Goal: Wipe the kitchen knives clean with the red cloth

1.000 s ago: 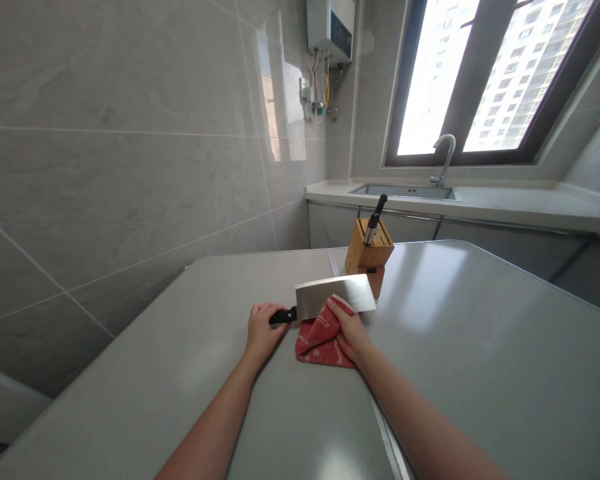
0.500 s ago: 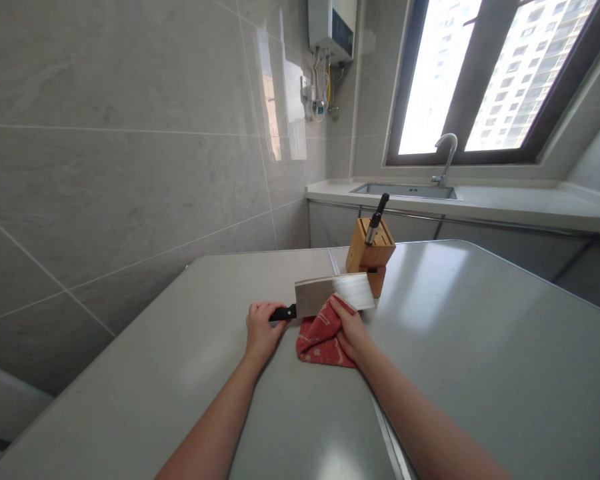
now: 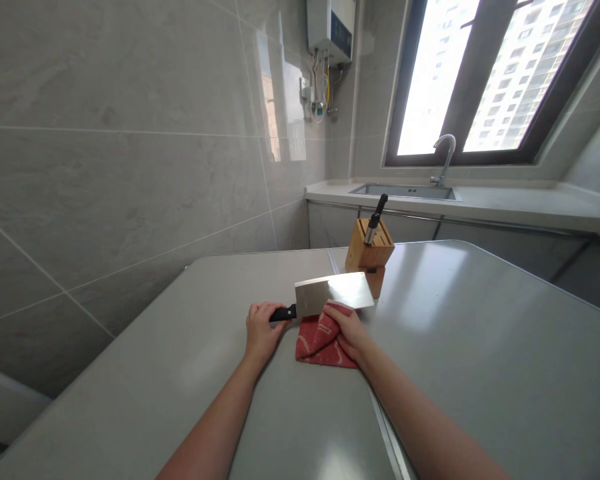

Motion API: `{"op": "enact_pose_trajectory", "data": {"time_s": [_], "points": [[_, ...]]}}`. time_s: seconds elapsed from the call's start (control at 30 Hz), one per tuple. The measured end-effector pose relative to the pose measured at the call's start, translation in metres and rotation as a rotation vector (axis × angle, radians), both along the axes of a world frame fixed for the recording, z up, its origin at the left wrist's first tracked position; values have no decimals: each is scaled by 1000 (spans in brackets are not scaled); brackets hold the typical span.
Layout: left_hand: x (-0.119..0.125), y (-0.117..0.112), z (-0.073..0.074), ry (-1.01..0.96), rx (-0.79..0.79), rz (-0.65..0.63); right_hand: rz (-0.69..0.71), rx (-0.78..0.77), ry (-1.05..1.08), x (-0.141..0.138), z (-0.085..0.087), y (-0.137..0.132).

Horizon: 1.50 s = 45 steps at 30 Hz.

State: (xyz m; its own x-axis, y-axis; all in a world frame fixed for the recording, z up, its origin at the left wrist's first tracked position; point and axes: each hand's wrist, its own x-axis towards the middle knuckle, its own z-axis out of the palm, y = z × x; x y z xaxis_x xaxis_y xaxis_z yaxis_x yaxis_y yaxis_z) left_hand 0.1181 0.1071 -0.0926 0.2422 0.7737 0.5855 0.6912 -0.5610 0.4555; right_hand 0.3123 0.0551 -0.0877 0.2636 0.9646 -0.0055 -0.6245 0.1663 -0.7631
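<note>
Steel against cloth: my left grip (image 3: 263,331) is clamped round the black handle of a Chinese cleaver (image 3: 337,293), fingers curled shut, while my right grip (image 3: 343,337) sits just beside it, pinching a red terry cloth (image 3: 320,343) against the blade's near edge, thumb and fingers nearly together with the cloth between them. The cleaver lies crosswise in front of me, bridging both grips above the grey worktop (image 3: 180,353), and the rest of the cloth bunches on the surface below my right grip. The danger, as I judge it, sits at that right grip: if the cloth slips or wears thin, or the blade rolls in my left grip, the edge could bite through to my fingers. A slick handle could also let the cleaver drop onto the worktop. Just beyond my right grip stands a wooden knife block (image 3: 370,248) holding a black-handled knife (image 3: 379,207), near enough for a careless swing of the blade to knock it; a steel sink (image 3: 403,192) lies farther off.
</note>
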Motion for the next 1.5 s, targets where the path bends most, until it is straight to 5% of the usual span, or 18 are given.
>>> {"op": "enact_pose_trajectory", "data": {"time_s": [0.4,0.83,1.5], "points": [[0,-2,2,-31,49,-34,-22,-35,59,-3,1,-1],[2,-4,4,-40,79,-40,-237,-99,186,-4,4,2],[-2,1,0,-64,60,35,-171,-46,102,1,1,3]]}}
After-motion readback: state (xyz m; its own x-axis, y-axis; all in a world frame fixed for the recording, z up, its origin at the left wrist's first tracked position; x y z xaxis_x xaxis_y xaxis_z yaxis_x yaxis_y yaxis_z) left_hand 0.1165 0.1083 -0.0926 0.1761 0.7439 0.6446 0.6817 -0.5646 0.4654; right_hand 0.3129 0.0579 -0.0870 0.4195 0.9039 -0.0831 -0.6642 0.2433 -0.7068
